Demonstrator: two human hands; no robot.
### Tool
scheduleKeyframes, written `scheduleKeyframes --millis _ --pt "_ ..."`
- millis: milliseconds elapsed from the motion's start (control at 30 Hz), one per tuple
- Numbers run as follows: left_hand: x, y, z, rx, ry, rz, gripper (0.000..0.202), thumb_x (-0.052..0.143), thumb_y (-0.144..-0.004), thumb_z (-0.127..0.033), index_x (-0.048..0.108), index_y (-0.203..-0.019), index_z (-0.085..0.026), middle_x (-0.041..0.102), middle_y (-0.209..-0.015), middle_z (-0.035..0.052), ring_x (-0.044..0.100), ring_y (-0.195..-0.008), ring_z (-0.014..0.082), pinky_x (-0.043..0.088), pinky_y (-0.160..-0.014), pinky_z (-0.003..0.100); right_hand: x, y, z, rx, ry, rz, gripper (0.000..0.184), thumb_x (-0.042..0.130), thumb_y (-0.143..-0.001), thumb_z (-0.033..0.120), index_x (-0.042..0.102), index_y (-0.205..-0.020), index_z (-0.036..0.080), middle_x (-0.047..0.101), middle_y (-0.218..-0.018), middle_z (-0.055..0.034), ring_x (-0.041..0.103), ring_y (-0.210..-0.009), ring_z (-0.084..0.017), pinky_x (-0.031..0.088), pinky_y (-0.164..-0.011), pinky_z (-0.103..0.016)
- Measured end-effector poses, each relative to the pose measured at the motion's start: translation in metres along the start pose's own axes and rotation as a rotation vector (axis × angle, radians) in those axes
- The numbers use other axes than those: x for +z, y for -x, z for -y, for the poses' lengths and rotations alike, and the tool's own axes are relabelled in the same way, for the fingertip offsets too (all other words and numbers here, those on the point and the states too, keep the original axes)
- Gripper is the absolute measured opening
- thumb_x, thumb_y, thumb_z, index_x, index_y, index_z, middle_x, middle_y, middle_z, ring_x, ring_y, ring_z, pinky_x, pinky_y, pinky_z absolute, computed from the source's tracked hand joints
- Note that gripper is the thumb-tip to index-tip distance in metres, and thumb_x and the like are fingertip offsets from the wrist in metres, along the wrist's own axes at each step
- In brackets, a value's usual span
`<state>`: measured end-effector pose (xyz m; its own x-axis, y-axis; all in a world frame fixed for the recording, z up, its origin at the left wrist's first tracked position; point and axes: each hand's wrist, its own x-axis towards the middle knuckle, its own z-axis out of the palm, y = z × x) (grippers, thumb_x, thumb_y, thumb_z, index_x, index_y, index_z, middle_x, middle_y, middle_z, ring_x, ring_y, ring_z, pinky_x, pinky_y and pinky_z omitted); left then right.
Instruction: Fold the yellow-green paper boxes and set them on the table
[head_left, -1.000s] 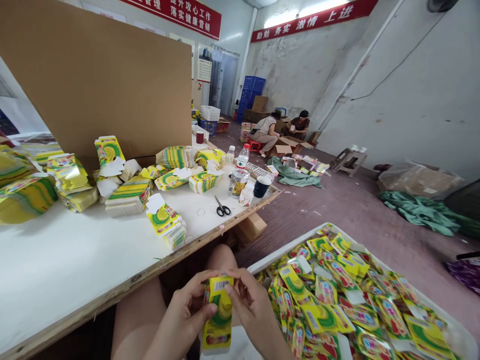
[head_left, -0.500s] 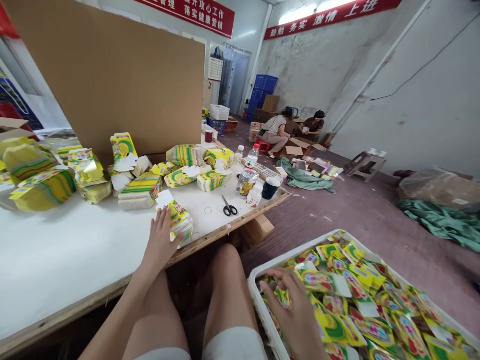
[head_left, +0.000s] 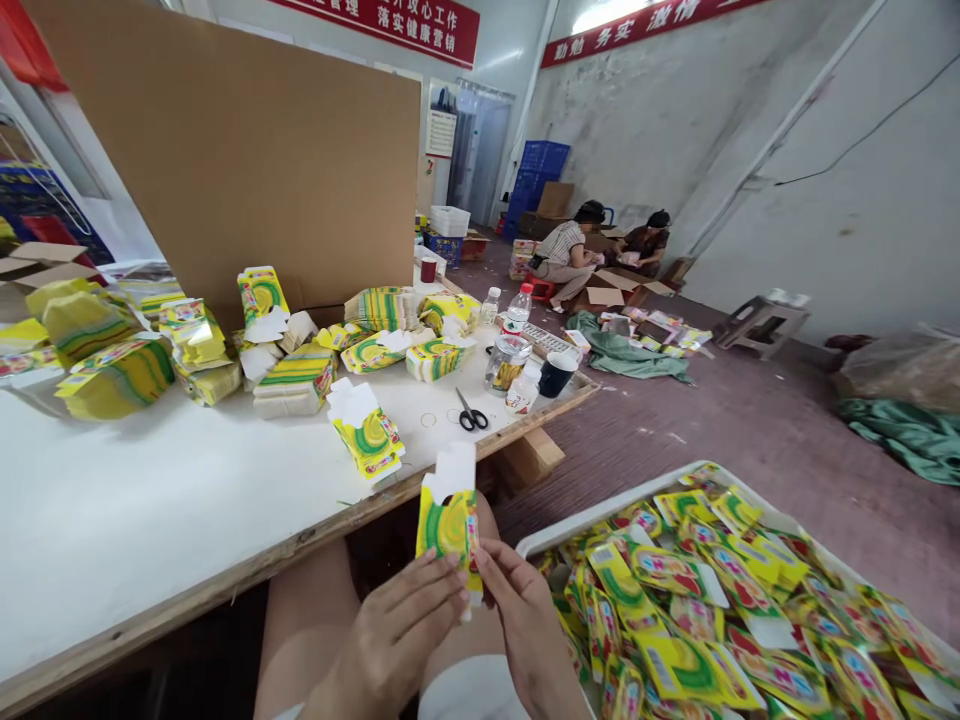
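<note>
A small yellow and green carton [head_left: 448,515] with a white flap standing up at its top is held over my lap. My left hand [head_left: 401,620] grips its lower left part, fingers across the front. My right hand [head_left: 525,620] pinches its right edge between thumb and fingers. Just beyond, at the table edge, lies a short stack of similar flat cartons [head_left: 367,435]. To the right, a white tray [head_left: 536,540] is heaped with yellow, green and red cartons [head_left: 690,620].
Black scissors [head_left: 472,412], a clear jar [head_left: 507,362], a dark cup [head_left: 556,374] and a red-capped bottle [head_left: 518,308] stand or lie near the table's right corner. Bundles of flat cartons [head_left: 292,380] line a tall cardboard sheet [head_left: 277,150]. Two people [head_left: 566,250] sit farther back among boxes.
My left hand has come off the stack with a carton and moved down right over my lap. My right hand has left the tray and now holds that carton too.
</note>
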<state>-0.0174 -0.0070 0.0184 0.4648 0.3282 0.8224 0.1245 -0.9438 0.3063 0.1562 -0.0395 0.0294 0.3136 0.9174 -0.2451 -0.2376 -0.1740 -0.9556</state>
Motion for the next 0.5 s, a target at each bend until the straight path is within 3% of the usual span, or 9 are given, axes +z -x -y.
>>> scheduleKeyframes --millis 67,167,233,333,500 --pt "0.008 0.003 -0.009 -0.187 0.145 -0.037 0.047 0.061 -0.089 -0.01 0.059 -0.134 -0.019 0.065 -0.135 0.0121 0.055 -0.131 0.0252 0.042 -0.113 0.039 -0.003 0.001 0.001 -0.001 -0.051 -0.005 0.038 0.084 -0.066 0.052 0.078 -0.085 0.02 0.073 -0.072 -0.002 0.058 -0.065 -0.016 0.047 -0.064 -0.024" --pt "0.013 0.006 -0.009 -0.671 0.544 -0.272 0.063 0.068 -0.086 -0.027 0.047 -0.145 -0.027 0.043 -0.155 0.0081 0.038 -0.143 0.03 0.035 -0.117 0.042 -0.004 0.005 -0.001 -0.021 -0.091 0.039 0.035 0.083 -0.067 0.05 0.077 -0.085 0.021 0.075 -0.078 -0.0044 0.065 -0.076 -0.021 0.052 -0.075 -0.029" --pt "0.012 0.004 -0.006 -0.931 0.925 -0.367 0.06 0.067 -0.086 -0.038 0.049 -0.143 -0.03 0.049 -0.152 0.0069 0.041 -0.141 0.0318 0.038 -0.115 0.043 0.0 0.009 -0.005 -0.009 -0.102 0.081 0.039 0.084 -0.066 0.05 0.076 -0.09 0.021 0.075 -0.077 -0.0054 0.067 -0.074 -0.022 0.053 -0.073 -0.031" --pt "0.007 -0.005 -0.004 -1.113 1.332 -0.27 0.05 0.068 -0.082 -0.05 0.067 -0.126 -0.025 0.067 -0.133 0.0119 0.057 -0.128 0.0365 0.048 -0.106 0.048 0.007 0.013 -0.01 0.005 -0.108 0.138 0.036 0.084 -0.068 0.048 0.073 -0.088 0.02 0.075 -0.075 -0.005 0.067 -0.072 -0.021 0.052 -0.069 -0.029" --pt "0.001 -0.019 -0.007 -1.16 1.56 -0.239 0.046 0.083 -0.07 -0.043 0.076 -0.11 -0.022 0.076 -0.113 0.0123 0.069 -0.108 0.0312 0.053 -0.095 0.038 0.011 0.017 -0.008 -0.022 -0.089 0.143 0.029 0.082 -0.071 0.043 0.07 -0.081 0.019 0.074 -0.08 -0.0042 0.067 -0.081 -0.02 0.05 -0.076 -0.028"
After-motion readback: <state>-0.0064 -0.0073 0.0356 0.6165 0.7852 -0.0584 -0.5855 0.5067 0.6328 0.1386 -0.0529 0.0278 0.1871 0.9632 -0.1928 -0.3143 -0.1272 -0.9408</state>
